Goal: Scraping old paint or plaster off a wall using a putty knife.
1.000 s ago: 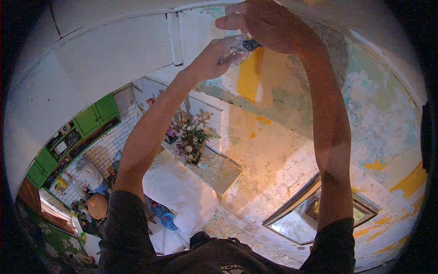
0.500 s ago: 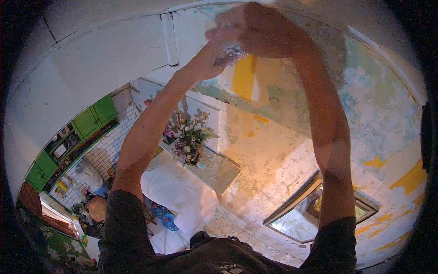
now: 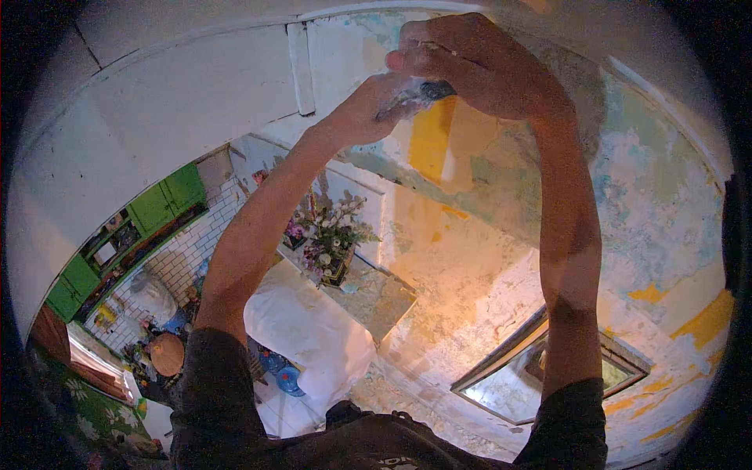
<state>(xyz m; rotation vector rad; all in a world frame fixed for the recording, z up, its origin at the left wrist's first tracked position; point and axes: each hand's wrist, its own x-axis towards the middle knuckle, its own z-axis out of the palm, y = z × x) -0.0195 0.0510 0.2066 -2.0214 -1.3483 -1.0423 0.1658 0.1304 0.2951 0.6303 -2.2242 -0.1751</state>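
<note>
1. Both arms are raised high, and the two hands are seen close together near the top edge of the head view, in front of a wall [image 3: 486,258] with peeling yellow and pale blue paint.
2. A small object [image 3: 419,92] is held between the hands; it looks whitish and shiny at its left part and dark at its right end, but its kind cannot be told because it is blurred and mostly covered.
3. The right hand [image 3: 478,66] is curled over the object from above, with the fingers closed around its dark end.
4. The left hand [image 3: 368,110] is placed under the pale part, touching it; whether its fingers are closed cannot be told.
5. Lower, a bunch of flowers [image 3: 333,235] is standing on a surface [image 3: 384,301], beside a white covered bed [image 3: 305,329].
6. Green cabinets [image 3: 168,204] are seen at the left.
</note>
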